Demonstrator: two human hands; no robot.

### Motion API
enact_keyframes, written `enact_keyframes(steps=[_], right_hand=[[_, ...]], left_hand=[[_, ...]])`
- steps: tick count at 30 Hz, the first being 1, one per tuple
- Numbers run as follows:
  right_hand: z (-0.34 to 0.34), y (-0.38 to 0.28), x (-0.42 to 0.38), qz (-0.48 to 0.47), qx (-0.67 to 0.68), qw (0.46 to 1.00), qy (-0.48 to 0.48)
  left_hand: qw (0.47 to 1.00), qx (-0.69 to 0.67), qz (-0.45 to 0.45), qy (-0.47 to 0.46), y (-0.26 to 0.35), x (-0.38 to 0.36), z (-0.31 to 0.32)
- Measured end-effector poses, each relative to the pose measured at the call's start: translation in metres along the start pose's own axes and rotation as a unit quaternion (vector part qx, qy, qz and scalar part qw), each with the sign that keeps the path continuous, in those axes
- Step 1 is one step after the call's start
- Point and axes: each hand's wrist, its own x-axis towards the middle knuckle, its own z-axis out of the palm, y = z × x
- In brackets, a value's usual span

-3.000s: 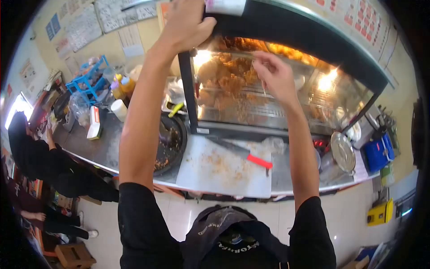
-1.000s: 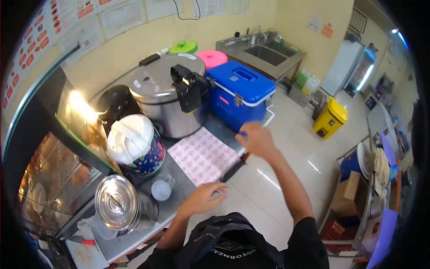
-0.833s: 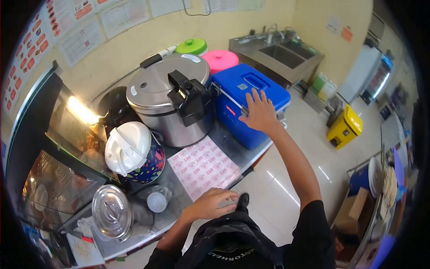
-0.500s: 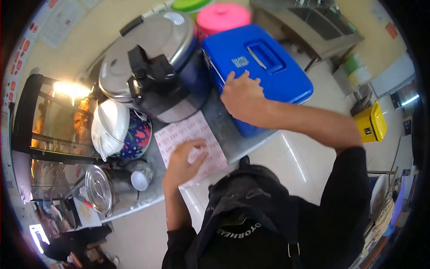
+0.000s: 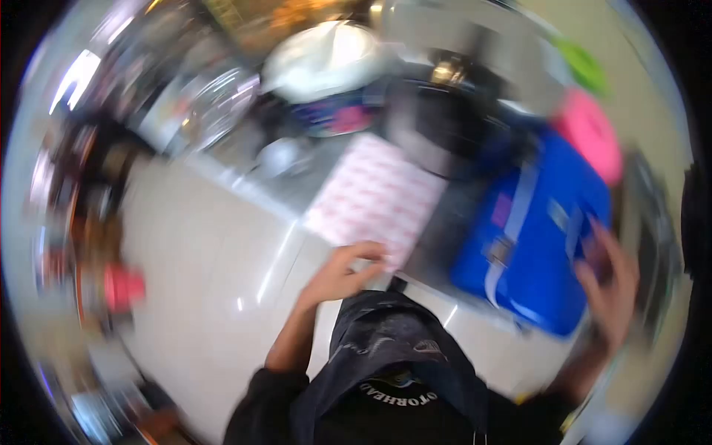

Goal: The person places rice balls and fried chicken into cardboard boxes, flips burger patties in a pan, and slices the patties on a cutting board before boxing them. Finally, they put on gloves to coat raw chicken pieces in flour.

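Note:
My left hand is at the near edge of a sheet of pink-printed white paper lying on the metal table. Its thumb and fingers are curved but apart, and nothing shows between them. On the right, my right hand is over the lid of a blue cooler box, close to the lid's recessed handle. Its fingers are spread and somewhat blurred, and whether they touch the lid is hard to tell. A pale latch strap runs down the box's front side.
Behind the paper stands a large cooker, with a white-lidded patterned pot beside it. A small cup and a blurred steel pot are farther left. A pink-lidded container sits behind the box. Tiled floor lies in front.
The head view has swung round and blurred, carrying the table scene with it. My right hand has shifted across the box lid toward its handle; my left has drawn back to the paper's near edge.

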Motion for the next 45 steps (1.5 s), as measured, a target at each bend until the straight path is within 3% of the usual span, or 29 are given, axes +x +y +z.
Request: enact_keyframes(steps=[2, 5, 9, 11, 13, 15, 17, 19, 21, 23, 25, 29, 31, 32, 34, 36, 37, 39, 42, 45], right_hand=[[-0.003, 0.031, -0.027, 0.022, 0.108, 0.993, -0.03], [-0.012, 0.009, -0.028, 0.03, 0.114, 0.992, -0.054], [0.036, -0.042, -0.023, -0.146, 0.2, 0.964, -0.098], [0.062, -0.091, -0.012, -0.184, 0.223, 0.942, -0.169], [0.114, -0.155, -0.004, -0.171, 0.323, 0.919, -0.148], [0.177, -0.204, 0.003, -0.105, 0.415, 0.883, -0.194], [0.235, -0.281, 0.012, -0.138, 0.416, 0.893, -0.104], [0.276, -0.323, 0.044, -0.286, 0.3, 0.908, -0.071], [0.305, -0.355, 0.083, -0.322, 0.308, 0.892, -0.077], [0.331, -0.371, 0.134, -0.368, 0.214, 0.904, -0.027], [0.332, -0.399, 0.175, -0.287, 0.245, 0.92, -0.101], [0.368, -0.418, 0.257, -0.365, 0.129, 0.921, -0.051], [0.386, -0.428, 0.29, -0.422, 0.025, 0.904, -0.064], [0.4, -0.43, 0.307, -0.4, 0.024, 0.908, -0.119], [0.416, -0.434, 0.335, -0.41, -0.009, 0.903, -0.131], [0.428, -0.438, 0.348, -0.406, -0.002, 0.9, -0.158], [0.417, -0.46, 0.347, -0.348, -0.065, 0.911, -0.213], [0.431, -0.463, 0.353, -0.466, -0.035, 0.869, -0.165], [0.437, -0.459, 0.364, -0.441, -0.105, 0.861, -0.229], [0.412, -0.468, 0.352, -0.387, -0.076, 0.906, -0.154]], left_hand=[[0.995, -0.013, 0.099, -0.022, -0.01, -0.01, 0.009], [0.998, 0.005, 0.048, -0.04, 0.0, -0.021, 0.008], [0.999, 0.028, 0.042, -0.019, -0.022, -0.054, -0.022], [0.997, 0.055, 0.055, 0.001, -0.028, -0.079, -0.047], [0.995, 0.065, 0.057, 0.041, -0.049, -0.11, -0.075], [0.994, 0.057, 0.034, 0.089, -0.066, -0.15, -0.103], [0.99, 0.038, -0.017, 0.134, -0.076, -0.199, -0.137], [0.982, 0.024, -0.037, 0.184, -0.085, -0.25, -0.167], [0.972, 0.01, -0.04, 0.231, -0.092, -0.28, -0.209], [0.959, -0.009, -0.041, 0.28, -0.097, -0.3, -0.246], [0.955, 0.019, -0.023, 0.296, -0.101, -0.302, -0.285], [0.954, 0.056, 0.004, 0.295, -0.116, -0.281, -0.357], [0.959, 0.041, -0.008, 0.282, -0.127, -0.266, -0.388], [0.959, 0.035, -0.006, 0.281, -0.132, -0.258, -0.402], [0.956, 0.056, -0.041, 0.284, -0.141, -0.246, -0.425], [0.954, 0.064, -0.072, 0.283, -0.146, -0.243, -0.45], [0.954, 0.058, -0.081, 0.283, -0.146, -0.243, -0.46], [0.951, 0.043, -0.095, 0.292, -0.156, -0.24, -0.482], [0.95, 0.019, -0.112, 0.29, -0.181, -0.233, -0.517], [0.954, 0.047, -0.105, 0.277, -0.201, -0.215, -0.558]])
